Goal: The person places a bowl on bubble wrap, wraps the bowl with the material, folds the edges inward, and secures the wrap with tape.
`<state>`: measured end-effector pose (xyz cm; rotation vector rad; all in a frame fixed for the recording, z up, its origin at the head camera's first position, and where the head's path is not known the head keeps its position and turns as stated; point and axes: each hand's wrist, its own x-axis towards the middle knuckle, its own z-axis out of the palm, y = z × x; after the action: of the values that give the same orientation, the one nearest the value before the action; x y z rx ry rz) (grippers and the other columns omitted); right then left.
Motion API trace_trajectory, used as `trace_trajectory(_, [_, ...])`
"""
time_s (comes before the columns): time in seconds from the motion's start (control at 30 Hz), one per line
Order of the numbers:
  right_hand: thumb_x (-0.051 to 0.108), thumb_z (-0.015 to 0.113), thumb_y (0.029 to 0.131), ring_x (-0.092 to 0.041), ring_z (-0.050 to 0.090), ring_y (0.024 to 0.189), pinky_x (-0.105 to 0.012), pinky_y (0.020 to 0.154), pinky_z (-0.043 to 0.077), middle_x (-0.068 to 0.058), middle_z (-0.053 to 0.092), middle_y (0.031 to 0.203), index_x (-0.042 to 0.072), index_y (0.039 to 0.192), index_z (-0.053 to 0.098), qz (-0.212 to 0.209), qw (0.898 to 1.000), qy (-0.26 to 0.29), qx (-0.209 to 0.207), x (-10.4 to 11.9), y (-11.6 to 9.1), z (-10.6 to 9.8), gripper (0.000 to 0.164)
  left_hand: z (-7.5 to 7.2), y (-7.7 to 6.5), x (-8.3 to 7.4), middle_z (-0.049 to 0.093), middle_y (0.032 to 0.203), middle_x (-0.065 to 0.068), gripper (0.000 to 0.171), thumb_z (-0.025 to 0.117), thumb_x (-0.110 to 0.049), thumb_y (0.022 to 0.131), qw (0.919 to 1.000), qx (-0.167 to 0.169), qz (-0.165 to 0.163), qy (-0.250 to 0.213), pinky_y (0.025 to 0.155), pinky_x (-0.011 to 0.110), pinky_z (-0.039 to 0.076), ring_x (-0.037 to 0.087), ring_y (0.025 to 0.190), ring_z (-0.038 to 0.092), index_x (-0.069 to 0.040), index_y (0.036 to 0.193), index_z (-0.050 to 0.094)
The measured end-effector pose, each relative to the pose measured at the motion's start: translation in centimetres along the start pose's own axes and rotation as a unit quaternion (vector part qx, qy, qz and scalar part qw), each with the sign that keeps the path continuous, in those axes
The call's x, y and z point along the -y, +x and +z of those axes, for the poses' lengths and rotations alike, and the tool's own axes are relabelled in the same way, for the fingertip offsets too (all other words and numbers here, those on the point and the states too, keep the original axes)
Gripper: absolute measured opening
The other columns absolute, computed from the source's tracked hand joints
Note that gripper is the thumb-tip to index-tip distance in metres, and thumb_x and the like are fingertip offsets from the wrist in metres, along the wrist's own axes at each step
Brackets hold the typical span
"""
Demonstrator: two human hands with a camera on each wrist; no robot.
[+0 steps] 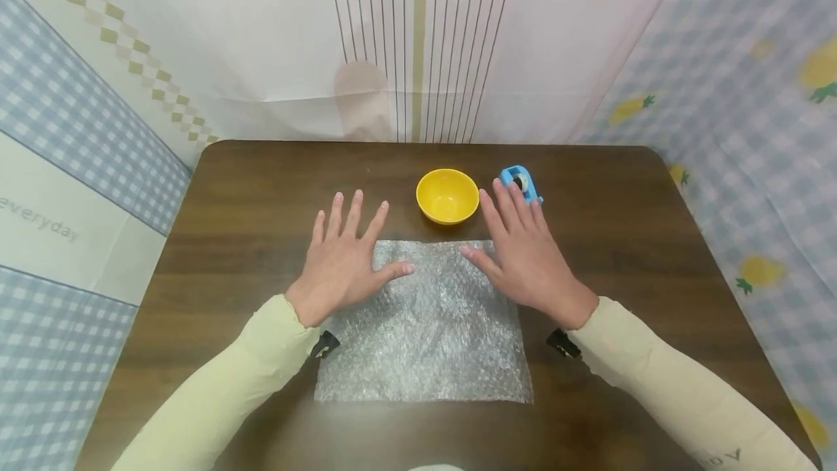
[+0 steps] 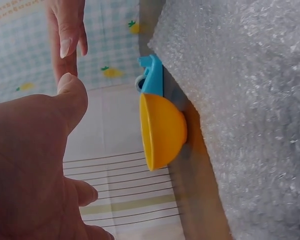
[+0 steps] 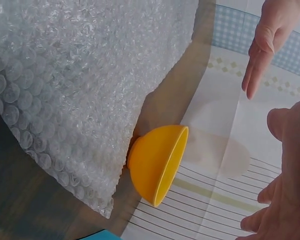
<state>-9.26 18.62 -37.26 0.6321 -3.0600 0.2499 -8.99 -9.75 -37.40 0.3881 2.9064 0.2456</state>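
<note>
A sheet of bubble wrap (image 1: 425,340) lies flat on the table, with a yellow bowl (image 1: 447,196) just beyond its far edge. Right of the bowl is a blue tape dispenser (image 1: 521,184) holding a roll of tape. My left hand (image 1: 346,256) hovers palm down over the wrap's far left corner, fingers spread and holding nothing. Over the far right corner, my right hand (image 1: 526,253) is held with straight fingers, also holding nothing; its fingertips overlap the dispenser in the head view. Both wrist views show the palms raised above the wrap.
The dark wooden table (image 1: 628,238) has rounded far corners. A patterned cloth backdrop (image 1: 281,42) stands behind it, with checked cloth at both sides. A small white rounded edge (image 1: 436,467) shows at the bottom of the head view.
</note>
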Motion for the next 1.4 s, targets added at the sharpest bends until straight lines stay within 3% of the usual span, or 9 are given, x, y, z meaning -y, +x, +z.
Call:
trace_trajectory(0.47, [0.064,0.044,0.095,-0.030,-0.005,0.156,-0.061,0.123,0.010,-0.008,-0.007,0.168,0.018,0.159,0.001,0.005,1.000,-0.004,0.005,0.0,0.3,-0.1,0.090,1.1,-0.3,0.8,-0.004,0.167,0.014,0.102,0.046,-0.082,0.082,0.9996,0.011,-0.002,-0.027,0.122,0.064,0.002,0.041,0.154,-0.009,-0.028,0.159,0.008])
trace_trajectory(0.7, [0.065,0.045,0.094,-0.029,-0.007,0.156,-0.062,0.123,0.010,-0.006,-0.010,0.167,0.018,0.159,0.001,0.005,1.000,-0.002,0.012,0.1,0.2,0.3,0.091,2.0,-0.5,1.1,-0.004,0.167,0.014,0.102,0.041,-0.084,0.082,0.9999,0.009,0.001,-0.014,0.122,0.063,0.004,0.041,0.154,-0.007,-0.028,0.159,0.007])
trace_trajectory(1.4, [0.066,0.046,0.094,-0.031,-0.004,0.156,-0.062,0.122,0.012,-0.004,-0.011,0.168,0.018,0.160,0.003,0.017,1.000,0.009,0.024,0.0,-0.7,2.1,0.092,4.2,-0.7,1.2,-0.006,0.167,0.014,0.103,0.048,-0.081,0.081,0.9990,0.036,-0.002,-0.027,0.123,0.063,0.005,0.041,0.154,-0.008,-0.028,0.159,0.006])
